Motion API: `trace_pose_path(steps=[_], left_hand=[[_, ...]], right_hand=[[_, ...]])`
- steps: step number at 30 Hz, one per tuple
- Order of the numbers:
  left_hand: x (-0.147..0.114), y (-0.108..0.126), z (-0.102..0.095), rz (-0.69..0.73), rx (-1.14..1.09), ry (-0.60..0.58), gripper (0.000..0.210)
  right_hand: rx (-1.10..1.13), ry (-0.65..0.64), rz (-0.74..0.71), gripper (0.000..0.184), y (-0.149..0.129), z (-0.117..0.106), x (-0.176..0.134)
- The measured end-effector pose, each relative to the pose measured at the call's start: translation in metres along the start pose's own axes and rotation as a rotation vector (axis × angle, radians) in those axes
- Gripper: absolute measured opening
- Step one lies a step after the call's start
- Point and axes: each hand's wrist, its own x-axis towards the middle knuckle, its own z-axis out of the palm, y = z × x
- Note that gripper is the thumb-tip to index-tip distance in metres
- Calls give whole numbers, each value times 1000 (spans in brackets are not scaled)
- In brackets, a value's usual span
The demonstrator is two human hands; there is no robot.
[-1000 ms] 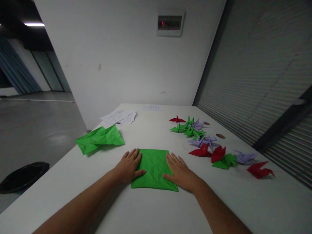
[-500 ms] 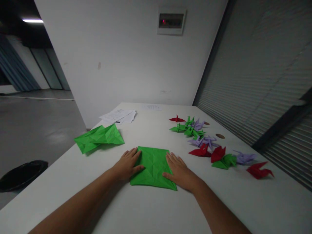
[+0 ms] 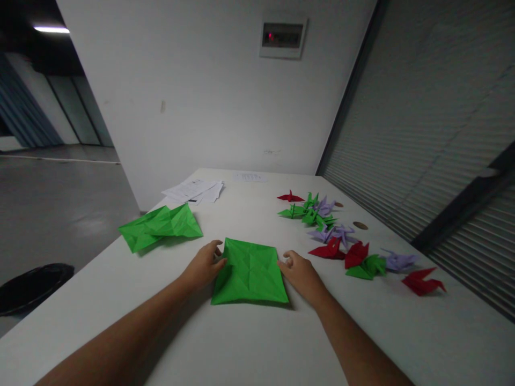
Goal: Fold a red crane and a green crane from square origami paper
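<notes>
A square sheet of green origami paper (image 3: 250,273) with crease lines lies before me on the white table. My left hand (image 3: 205,264) is at its left edge, fingers curled and thumb on the paper's border. At the opposite edge, my right hand (image 3: 300,271) has its fingers bent and its thumb against the paper. Both hands seem to hold the sheet by its sides; the lower fingers are hidden. A shadow shows under the lower right corner, which looks slightly raised.
More creased green paper (image 3: 161,228) rests at the left. Printed sheets (image 3: 193,190) lie farther back. Along the right side are several folded paper cranes, among them a red crane (image 3: 423,281) and a purple crane (image 3: 398,260). A black-lined bin (image 3: 36,287) stands left of the table (image 3: 241,348).
Both hands have gone from lying flat on the green paper to curled fingers at its side edges. The paper's lower right corner has risen a little.
</notes>
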Motion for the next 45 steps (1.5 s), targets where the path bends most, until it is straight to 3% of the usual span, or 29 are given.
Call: trace_pose_path(steps=[5, 16, 22, 28, 45], left_hand=[[-2, 4, -2, -24, -107, -51, 54], [-4, 6, 0, -46, -145, -47, 56], [4, -2, 4, -148, -463, -10, 49], [8, -1, 1, -291, -796, 12, 59], [11, -7, 2, -337, -867, -5, 43]], right_hand=[[218, -160, 176, 32, -5, -3, -3], [593, -217, 211, 21, 6, 16, -4], [842, -226, 270, 30, 6, 12, -1], [928, -240, 269, 34, 3, 1, 1], [939, -226, 276, 36, 2, -1, 2]])
